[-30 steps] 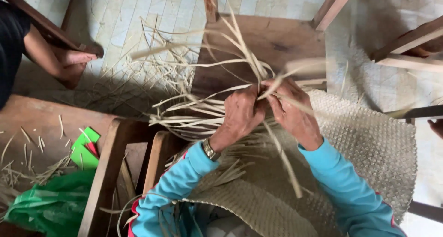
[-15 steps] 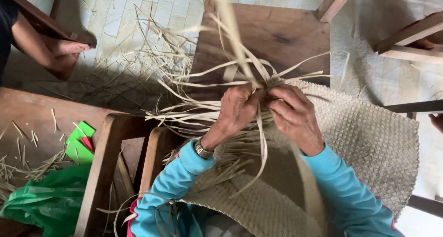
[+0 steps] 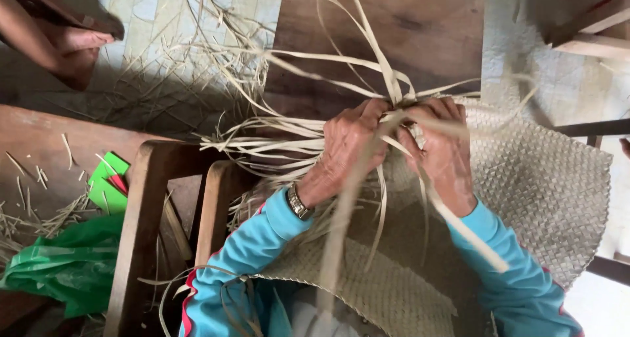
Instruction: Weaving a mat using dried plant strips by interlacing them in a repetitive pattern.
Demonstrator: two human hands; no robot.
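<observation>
Left hand (image 3: 351, 147) and right hand (image 3: 443, 150) were both closed on pale straw strips (image 3: 394, 110), pinched together at the edge of the woven mat (image 3: 545, 186). Mat lay under and right of the right hand; loose strips fanned out left of the left hand. Green bag (image 3: 65, 265) sat far left, below the elbow.

I see a pale, matt woven straw mat (image 3: 545, 179), dry loose flat straw strips (image 3: 262, 143), a dull brown wooden table (image 3: 407, 35), and a glossy green plastic bag (image 3: 72, 265).
</observation>
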